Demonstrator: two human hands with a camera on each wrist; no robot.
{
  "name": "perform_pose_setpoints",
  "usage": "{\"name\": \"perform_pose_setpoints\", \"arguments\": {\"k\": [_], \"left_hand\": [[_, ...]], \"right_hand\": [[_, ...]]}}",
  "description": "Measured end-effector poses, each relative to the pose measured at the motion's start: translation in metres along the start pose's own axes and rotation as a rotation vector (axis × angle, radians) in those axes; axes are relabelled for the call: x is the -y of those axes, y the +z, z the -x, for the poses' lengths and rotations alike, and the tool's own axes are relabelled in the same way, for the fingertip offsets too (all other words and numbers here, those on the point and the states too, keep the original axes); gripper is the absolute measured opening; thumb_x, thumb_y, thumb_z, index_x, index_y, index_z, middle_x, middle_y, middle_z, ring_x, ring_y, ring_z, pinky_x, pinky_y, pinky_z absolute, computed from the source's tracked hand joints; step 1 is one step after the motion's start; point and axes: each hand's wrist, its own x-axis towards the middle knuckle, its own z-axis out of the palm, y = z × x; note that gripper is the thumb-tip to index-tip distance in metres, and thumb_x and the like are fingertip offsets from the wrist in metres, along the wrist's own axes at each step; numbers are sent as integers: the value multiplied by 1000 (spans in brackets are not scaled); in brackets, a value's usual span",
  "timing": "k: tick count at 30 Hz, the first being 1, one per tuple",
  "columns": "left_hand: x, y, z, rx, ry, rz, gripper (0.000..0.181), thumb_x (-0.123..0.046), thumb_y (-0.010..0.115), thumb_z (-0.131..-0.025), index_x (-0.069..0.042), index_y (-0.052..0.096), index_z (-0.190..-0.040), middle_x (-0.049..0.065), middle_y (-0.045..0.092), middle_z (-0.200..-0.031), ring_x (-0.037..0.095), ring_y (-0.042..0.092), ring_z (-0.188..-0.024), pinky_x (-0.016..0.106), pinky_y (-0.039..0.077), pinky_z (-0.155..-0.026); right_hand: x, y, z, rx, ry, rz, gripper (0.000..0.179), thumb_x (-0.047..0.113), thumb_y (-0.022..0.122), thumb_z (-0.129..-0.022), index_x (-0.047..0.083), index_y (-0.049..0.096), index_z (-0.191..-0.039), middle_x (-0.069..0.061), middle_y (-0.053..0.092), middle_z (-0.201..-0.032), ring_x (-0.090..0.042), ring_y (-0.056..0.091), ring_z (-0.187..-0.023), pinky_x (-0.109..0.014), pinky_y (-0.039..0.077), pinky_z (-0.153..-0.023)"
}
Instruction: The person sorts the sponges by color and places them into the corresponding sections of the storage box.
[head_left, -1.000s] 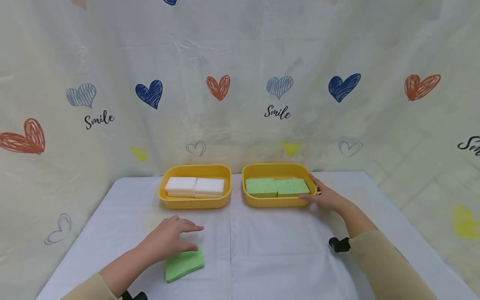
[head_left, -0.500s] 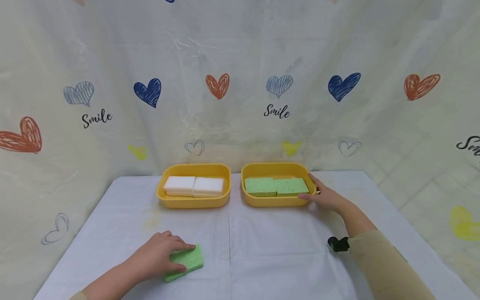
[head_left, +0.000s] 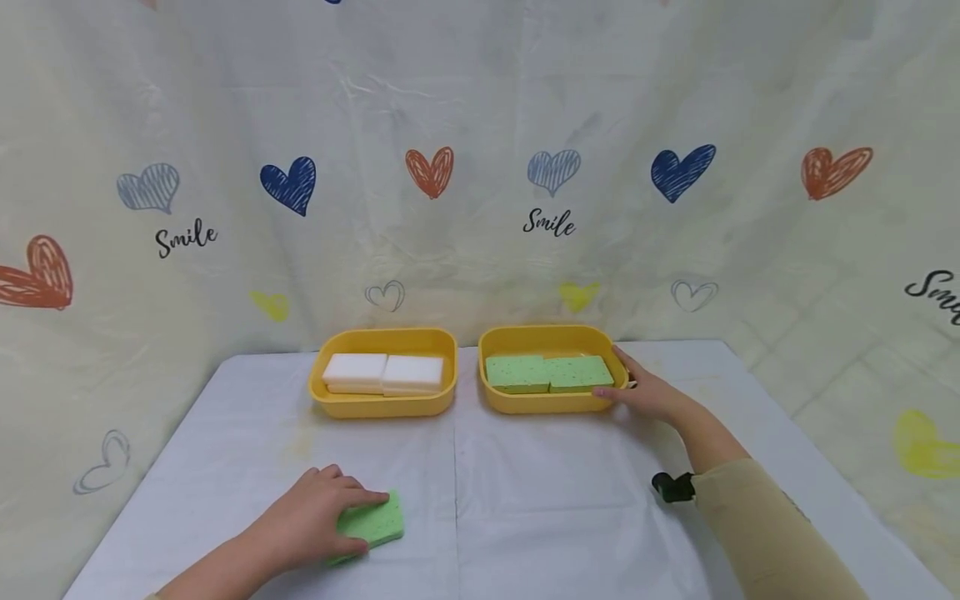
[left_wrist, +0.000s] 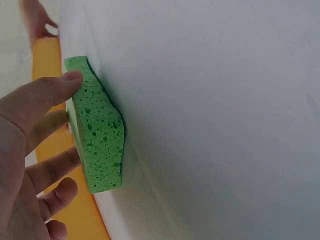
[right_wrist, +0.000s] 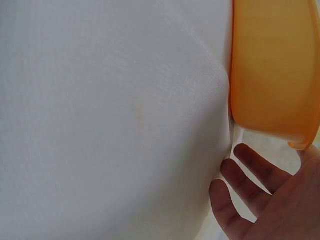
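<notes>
In the head view, my left hand [head_left: 311,521] holds a green sponge [head_left: 378,521] low over the table's left front. The left wrist view shows the thumb on one edge of the porous sponge [left_wrist: 102,135] and fingers behind it. My right hand [head_left: 656,393] grips the right end of a yellow tray [head_left: 551,404], thumb at its front rim. Several fingers of that hand [right_wrist: 272,200] are spread below the tray end [right_wrist: 272,70] in the right wrist view. Two green sponges [head_left: 547,374] lie side by side in this tray.
A second yellow tray [head_left: 382,407] stands left of the first, with two white sponge blocks [head_left: 383,374] inside. Both trays are at the back of the white-covered table [head_left: 555,500]. Behind it hangs a curtain [head_left: 480,100] printed with hearts.
My left hand has come down and back toward me onto the green sponge and taken hold of it. The right hand stays at the tray's end. The head view has shifted slightly.
</notes>
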Motion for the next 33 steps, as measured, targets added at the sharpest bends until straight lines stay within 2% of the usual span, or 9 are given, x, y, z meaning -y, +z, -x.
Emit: {"name": "perform_pose_setpoints", "arguments": {"k": [6, 10, 14, 17, 21, 28, 33], "left_hand": [[-2, -8, -8, -47, -4, -30, 54, -45, 82, -76, -36, 68, -127, -18, 67, -109, 8, 46, -90, 34, 39, -76], [-5, -18, -19, -98, 3, -53, 53, -43, 82, -77, -35, 68, -127, -16, 69, -110, 9, 47, -90, 35, 39, -76], [-7, -27, -30, -123, 10, -62, 52, -42, 82, -78, -35, 68, -128, -15, 69, -111, 10, 49, -91, 37, 41, -79], [-9, -29, -39, -140, 3, -64, 53, -42, 81, -79, -36, 67, -129, -16, 69, -114, 11, 52, -97, 39, 42, -85], [-13, -32, -51, -167, -6, -48, 54, -42, 82, -78, -35, 67, -129, -17, 68, -119, 11, 52, -98, 38, 42, -85], [-24, -46, -80, -205, -35, -21, 50, -42, 83, -78, -36, 68, -126, -19, 67, -118, 10, 46, -91, 31, 39, -77], [-35, -54, -106, -212, -26, 3, 46, -44, 78, -82, -38, 68, -127, -18, 67, -120, 9, 45, -92, 29, 38, -78]], "right_hand": [[-3, 0, 1, 0, 7, -8, 114, 66, 64, -85, 23, -11, -159, -31, 6, -160, -58, 14, -141, -76, 17, -107], [-5, 0, 0, -1, 11, -11, 114, 67, 64, -85, 24, -12, -159, -30, 6, -161, -58, 13, -141, -76, 17, -107], [-6, -1, 0, -4, 9, -13, 113, 66, 64, -85, 24, -12, -159, -31, 7, -161, -58, 13, -141, -76, 17, -107], [-4, -1, 0, -4, 3, -15, 112, 64, 64, -86, 24, -11, -159, -31, 8, -160, -57, 14, -141, -75, 17, -107], [-2, -2, 1, 0, 0, -15, 112, 63, 65, -86, 23, -10, -159, -30, 7, -161, -57, 14, -142, -75, 17, -108], [-3, -3, 0, -18, -4, -5, 112, 65, 65, -86, 24, -9, -159, -30, 9, -161, -57, 16, -141, -75, 18, -107], [-3, -1, -2, -5, 1, -24, 114, 66, 66, -84, 25, -10, -159, -29, 8, -161, -56, 14, -142, -75, 17, -107]]}}
